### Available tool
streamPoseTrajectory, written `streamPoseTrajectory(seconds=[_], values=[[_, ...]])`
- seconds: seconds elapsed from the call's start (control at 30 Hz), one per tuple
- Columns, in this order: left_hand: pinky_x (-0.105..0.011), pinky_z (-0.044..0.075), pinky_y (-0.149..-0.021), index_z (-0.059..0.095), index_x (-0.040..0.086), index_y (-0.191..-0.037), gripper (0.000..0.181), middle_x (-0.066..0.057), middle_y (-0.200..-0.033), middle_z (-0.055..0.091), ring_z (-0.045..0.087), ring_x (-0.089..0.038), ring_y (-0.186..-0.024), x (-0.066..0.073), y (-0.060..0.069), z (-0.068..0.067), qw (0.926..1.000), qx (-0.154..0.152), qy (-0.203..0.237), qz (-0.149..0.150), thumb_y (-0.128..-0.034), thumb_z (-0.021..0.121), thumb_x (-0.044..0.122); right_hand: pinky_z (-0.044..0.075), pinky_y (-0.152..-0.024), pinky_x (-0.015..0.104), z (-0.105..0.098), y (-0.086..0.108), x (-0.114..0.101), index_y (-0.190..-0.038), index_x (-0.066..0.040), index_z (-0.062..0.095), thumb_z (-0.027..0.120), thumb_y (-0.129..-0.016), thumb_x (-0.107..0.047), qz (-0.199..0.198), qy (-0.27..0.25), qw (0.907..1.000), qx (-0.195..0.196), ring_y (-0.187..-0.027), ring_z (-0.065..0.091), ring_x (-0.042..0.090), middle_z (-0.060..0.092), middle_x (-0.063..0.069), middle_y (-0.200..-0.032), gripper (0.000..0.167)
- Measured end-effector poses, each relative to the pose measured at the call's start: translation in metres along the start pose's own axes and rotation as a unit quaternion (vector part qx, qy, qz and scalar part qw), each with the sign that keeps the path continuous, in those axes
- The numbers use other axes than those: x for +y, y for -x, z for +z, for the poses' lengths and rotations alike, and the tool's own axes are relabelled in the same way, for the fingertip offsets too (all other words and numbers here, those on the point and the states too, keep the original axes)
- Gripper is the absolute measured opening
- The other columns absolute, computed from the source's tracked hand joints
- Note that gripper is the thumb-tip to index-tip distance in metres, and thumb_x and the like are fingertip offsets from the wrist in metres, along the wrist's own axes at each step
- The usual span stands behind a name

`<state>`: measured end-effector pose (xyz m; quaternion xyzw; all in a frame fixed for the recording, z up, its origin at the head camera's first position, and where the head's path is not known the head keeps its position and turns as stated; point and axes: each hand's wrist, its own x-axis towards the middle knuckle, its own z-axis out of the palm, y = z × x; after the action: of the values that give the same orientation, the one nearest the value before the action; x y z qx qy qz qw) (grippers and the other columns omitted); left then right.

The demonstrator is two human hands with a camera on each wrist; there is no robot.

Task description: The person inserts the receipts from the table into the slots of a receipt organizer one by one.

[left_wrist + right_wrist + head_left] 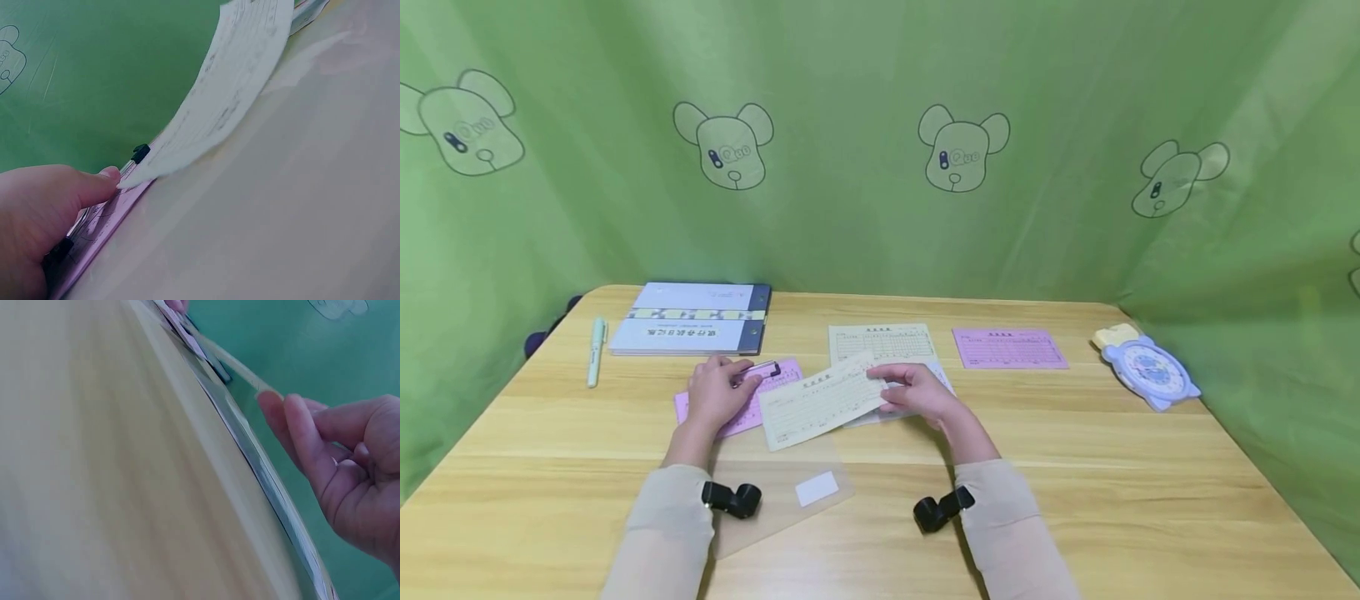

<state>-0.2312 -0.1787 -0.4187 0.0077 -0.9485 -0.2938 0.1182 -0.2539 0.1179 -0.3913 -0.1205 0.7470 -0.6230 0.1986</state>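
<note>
My left hand [718,392] pinches a silver metal clip [767,369] with black ends, its thumb resting on the bar in the left wrist view. A pink printed slip [782,375] lies beneath the clip. Below it lies a clear sheet or board [767,512] with a white label [817,488]. My right hand [921,392] pinches the right end of a pale green printed slip [820,404]. That slip is lifted and bends, its left end reaching over the pink slip near the left thumb [103,187].
Another pale green slip [883,340] and a bluish one [940,377] lie behind the right hand. Farther right are a pink slip [1010,348], a blue clock-like toy [1150,371] and a yellow block [1116,335]. A blue-grey book [688,321] and a mint pen [596,352] lie left.
</note>
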Motion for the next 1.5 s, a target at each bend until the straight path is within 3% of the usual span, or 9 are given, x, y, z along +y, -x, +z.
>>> streamPoseTrajectory(seconds=[0.17,0.43,0.67,1.07,1.5], values=[[-0.043,0.026,-0.076,0.056,0.005,-0.114,0.041,-0.014,-0.098,0.045,0.036,-0.029,-0.086,0.0,0.0,0.0,1.0,-0.003,-0.004,-0.004,-0.0814,0.058,0.031,0.047,-0.066,0.03,0.017,-0.003,-0.003,-0.107,0.005,0.056,0.051,-0.078,0.011,0.019,0.014,0.9995,0.02,-0.068,0.056,0.017,0.05,0.016,-0.101,0.03],[-0.041,0.027,-0.075,0.057,0.006,-0.114,0.041,-0.012,-0.096,0.045,0.037,-0.028,-0.086,0.002,0.0,0.001,0.9999,-0.008,-0.008,-0.007,-0.0809,0.058,0.031,0.048,-0.06,0.029,0.042,-0.012,-0.004,-0.102,0.007,0.057,0.054,-0.079,0.007,0.036,0.015,0.9992,-0.003,-0.058,0.058,0.017,0.051,0.011,-0.074,0.023],[-0.042,0.028,-0.075,0.057,0.004,-0.113,0.041,-0.014,-0.097,0.045,0.038,-0.029,-0.087,0.002,0.0,-0.001,0.9996,-0.01,-0.024,0.008,-0.0815,0.058,0.03,0.048,-0.059,0.028,0.064,-0.017,-0.007,-0.101,0.01,0.057,0.054,-0.078,0.008,0.034,-0.001,0.9994,-0.011,-0.062,0.061,0.02,0.059,0.017,-0.075,0.023],[-0.043,0.028,-0.075,0.058,0.003,-0.111,0.04,-0.014,-0.096,0.045,0.039,-0.03,-0.086,0.002,-0.002,-0.001,0.9995,-0.002,-0.026,0.015,-0.0809,0.058,0.029,0.048,-0.062,0.026,0.088,-0.026,-0.006,-0.103,0.01,0.056,0.053,-0.078,0.011,0.057,-0.078,0.9953,0.002,-0.069,0.062,0.026,0.06,0.017,-0.081,0.025],[-0.042,0.027,-0.074,0.058,0.004,-0.111,0.04,-0.013,-0.096,0.044,0.037,-0.029,-0.084,0.0,-0.001,0.0,0.9999,0.0,-0.012,0.011,-0.0797,0.059,0.03,0.048,-0.059,0.026,0.096,-0.036,-0.005,-0.102,0.009,0.057,0.053,-0.077,0.012,0.066,-0.075,0.9949,0.017,-0.06,0.061,0.022,0.058,0.018,-0.077,0.025]])
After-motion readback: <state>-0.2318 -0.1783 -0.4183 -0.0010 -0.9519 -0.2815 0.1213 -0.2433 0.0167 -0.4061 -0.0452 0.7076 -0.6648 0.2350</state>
